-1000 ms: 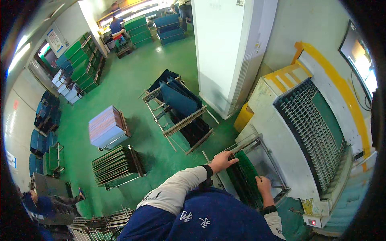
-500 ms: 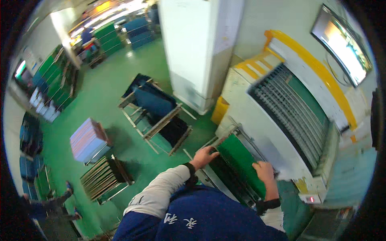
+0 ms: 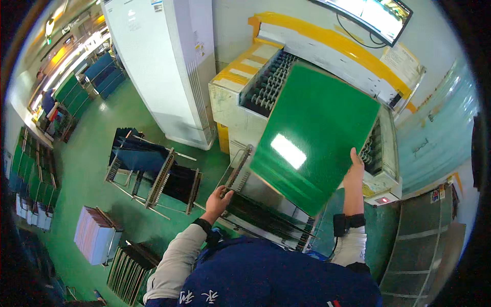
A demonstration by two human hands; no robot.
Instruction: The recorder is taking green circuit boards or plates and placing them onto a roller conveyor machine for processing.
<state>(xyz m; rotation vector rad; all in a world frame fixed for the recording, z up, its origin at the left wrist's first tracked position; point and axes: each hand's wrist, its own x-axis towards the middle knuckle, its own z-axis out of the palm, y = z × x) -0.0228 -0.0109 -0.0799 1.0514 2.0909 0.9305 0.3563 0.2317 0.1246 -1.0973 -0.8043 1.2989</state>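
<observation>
- One glossy green panel (image 3: 314, 133), in the head view, overlaps the machine's metal rollers (image 3: 276, 77); whether its far end touches them cannot be told.
- Its long axis slants from lower left, above the slotted rack (image 3: 238, 171), to upper right, where one short edge points at the yellow tape (image 3: 358, 61).
- Its broad face is turned up, toward the camera, with a bright reflection near the lower-left end.
- The right hand (image 3: 354, 176) pinches the right long edge: thumb on the face, other fingers hidden beneath.
- The left hand (image 3: 217, 204) is at the rack's left side, beside dark panels (image 3: 261, 212), fingers bent; what they grip, if anything, cannot be told.
</observation>
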